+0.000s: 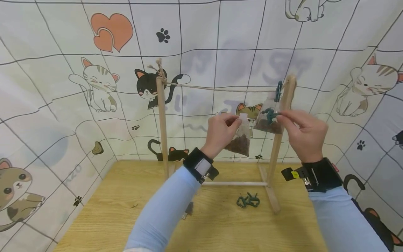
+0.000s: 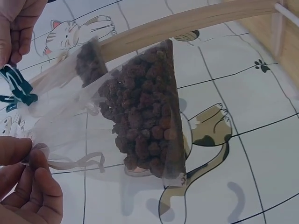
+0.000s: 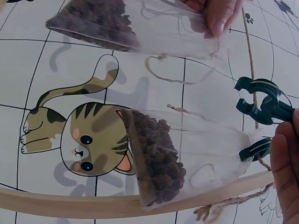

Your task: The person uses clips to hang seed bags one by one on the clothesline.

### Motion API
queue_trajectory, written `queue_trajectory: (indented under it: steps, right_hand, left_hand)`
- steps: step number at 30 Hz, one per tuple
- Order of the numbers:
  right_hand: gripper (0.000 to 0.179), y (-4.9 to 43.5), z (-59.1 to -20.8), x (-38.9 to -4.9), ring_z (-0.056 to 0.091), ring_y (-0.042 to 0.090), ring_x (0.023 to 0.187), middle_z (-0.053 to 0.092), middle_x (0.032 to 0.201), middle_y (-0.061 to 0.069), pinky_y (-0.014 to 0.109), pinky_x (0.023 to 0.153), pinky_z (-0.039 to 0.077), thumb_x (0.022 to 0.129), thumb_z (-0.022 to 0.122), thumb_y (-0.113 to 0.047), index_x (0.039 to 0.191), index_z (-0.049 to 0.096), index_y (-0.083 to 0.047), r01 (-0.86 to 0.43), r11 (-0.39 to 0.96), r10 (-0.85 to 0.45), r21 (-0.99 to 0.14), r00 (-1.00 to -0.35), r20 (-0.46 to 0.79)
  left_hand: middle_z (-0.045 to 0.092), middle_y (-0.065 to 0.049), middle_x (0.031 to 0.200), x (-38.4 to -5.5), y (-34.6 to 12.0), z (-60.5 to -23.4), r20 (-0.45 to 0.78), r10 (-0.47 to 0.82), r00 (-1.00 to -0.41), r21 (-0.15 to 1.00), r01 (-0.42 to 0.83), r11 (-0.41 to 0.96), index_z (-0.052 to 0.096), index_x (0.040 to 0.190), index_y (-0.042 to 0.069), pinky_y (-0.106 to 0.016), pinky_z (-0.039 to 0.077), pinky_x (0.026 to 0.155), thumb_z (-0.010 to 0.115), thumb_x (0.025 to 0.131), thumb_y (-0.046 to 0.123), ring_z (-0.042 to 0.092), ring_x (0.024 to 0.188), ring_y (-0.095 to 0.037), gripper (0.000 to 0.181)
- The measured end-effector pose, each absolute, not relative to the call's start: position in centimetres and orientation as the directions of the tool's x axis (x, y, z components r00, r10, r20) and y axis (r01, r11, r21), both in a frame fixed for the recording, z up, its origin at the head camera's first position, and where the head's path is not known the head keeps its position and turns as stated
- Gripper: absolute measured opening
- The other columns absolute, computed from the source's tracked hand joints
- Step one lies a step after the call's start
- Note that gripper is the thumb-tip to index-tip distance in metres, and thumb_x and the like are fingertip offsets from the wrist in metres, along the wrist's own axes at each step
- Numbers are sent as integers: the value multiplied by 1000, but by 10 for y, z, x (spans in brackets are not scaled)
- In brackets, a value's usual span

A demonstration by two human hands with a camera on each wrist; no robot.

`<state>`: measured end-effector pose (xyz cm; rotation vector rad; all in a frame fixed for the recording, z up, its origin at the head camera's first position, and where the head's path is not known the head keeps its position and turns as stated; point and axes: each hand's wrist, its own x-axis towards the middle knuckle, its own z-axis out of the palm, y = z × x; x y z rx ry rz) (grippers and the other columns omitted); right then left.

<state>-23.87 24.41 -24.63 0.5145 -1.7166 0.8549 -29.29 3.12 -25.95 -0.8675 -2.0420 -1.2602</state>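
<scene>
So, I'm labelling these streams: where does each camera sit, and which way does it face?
Head: on the head, facing forward and down at the wooden frame and table; left hand, right hand and blue sleeves show.
Left wrist: on that wrist, facing the held pouch; both hands show partly.
Right wrist: on that wrist, facing the hung pouch and held green clip; both hands show partly.
Both wrist views share the two pouches.

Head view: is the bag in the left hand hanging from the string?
No, the left hand pinches the bag near its top, which sits below the string and apart from it.
</scene>
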Motion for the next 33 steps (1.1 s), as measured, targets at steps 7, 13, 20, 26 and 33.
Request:
queue_trajectory:
  steps: [7, 13, 20, 26, 33]
  right_hand:
    - [12, 240, -229, -242, 59, -9, 79, 71, 85, 10, 13, 73, 46, 79, 71, -12, 89, 73, -6, -678, 689, 81, -255, -278, 957]
    - [11, 232, -201, -247, 61, -8, 82, 71, 86, 10, 15, 76, 47, 79, 71, -14, 86, 73, -5, -685, 693, 85, -225, -233, 969]
    - [10, 225, -172, -254, 54, -13, 76, 71, 84, 10, 12, 70, 42, 79, 71, -14, 84, 74, -7, -646, 739, 41, -191, -239, 970]
    - [12, 223, -159, -258, 46, -12, 68, 71, 83, 12, 11, 62, 36, 83, 67, -15, 89, 73, -7, -572, 794, -16, -208, -361, 933]
    - [15, 223, -153, -261, 48, -5, 67, 71, 85, 10, 15, 60, 35, 86, 64, -19, 89, 74, -8, -495, 849, -77, -186, -463, 883]
  left_hand:
    - [70, -3, 83, -301, 37, -239, 723, 195, -663, 578, 735, 355, 71, 98, 8, -15, 44, 62, 61, 88, 19, 59, 67, -6, 18]
    - [70, -4, 85, -308, 43, -232, 696, 187, -693, 615, 710, 342, 71, 99, 7, -16, 45, 62, 62, 87, 18, 59, 67, -6, 18]
    - [71, -4, 87, -315, 46, -228, 676, 180, -715, 636, 689, 348, 70, 101, 7, -17, 45, 63, 62, 88, 19, 60, 69, -7, 20]
    - [70, -3, 88, -318, 48, -227, 655, 183, -733, 642, 667, 378, 70, 103, 9, -16, 45, 66, 61, 89, 22, 61, 72, -8, 21]
    - [70, -3, 89, -322, 52, -227, 651, 189, -735, 647, 668, 368, 70, 102, 9, -16, 45, 65, 61, 89, 21, 60, 73, -7, 20]
